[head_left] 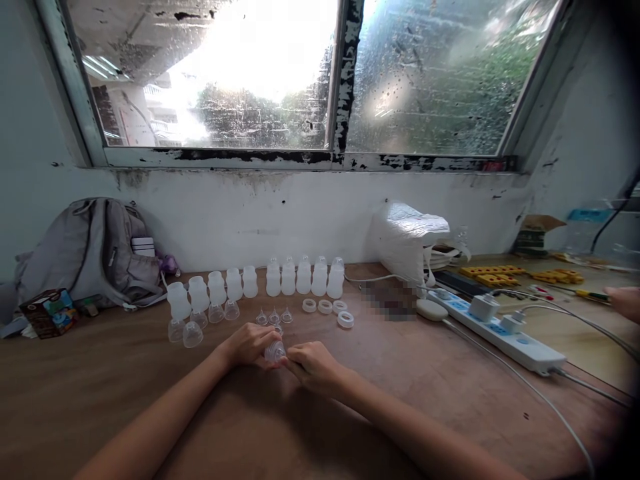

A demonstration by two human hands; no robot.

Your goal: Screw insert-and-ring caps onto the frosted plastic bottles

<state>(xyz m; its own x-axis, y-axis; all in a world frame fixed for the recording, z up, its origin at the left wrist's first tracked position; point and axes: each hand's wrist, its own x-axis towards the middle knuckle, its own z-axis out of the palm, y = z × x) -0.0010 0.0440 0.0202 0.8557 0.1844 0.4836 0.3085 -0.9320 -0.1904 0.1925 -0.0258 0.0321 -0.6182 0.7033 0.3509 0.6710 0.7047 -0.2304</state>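
Note:
My left hand (253,345) is closed around a translucent ribbed bottle collar (275,351), which seems to have a nipple in it. The fingers of my right hand (314,367) pinch at the collar's right side, hiding part of it. Just beyond my left hand stand several clear nipples (273,317). Several white rings (325,307) lie to the right of these. Behind, a row of open white baby bottles (217,288) stands on the left, with several clear dome caps (193,335) before it. Capped baby bottles (304,277) stand upright on the right.
A grey backpack (95,253) and a small printed box (49,313) are at the left. To the right lie a white power strip (520,343) with cables, a round white device (431,310) and yellow parts (493,275). Another person's hand (624,303) shows at the right edge.

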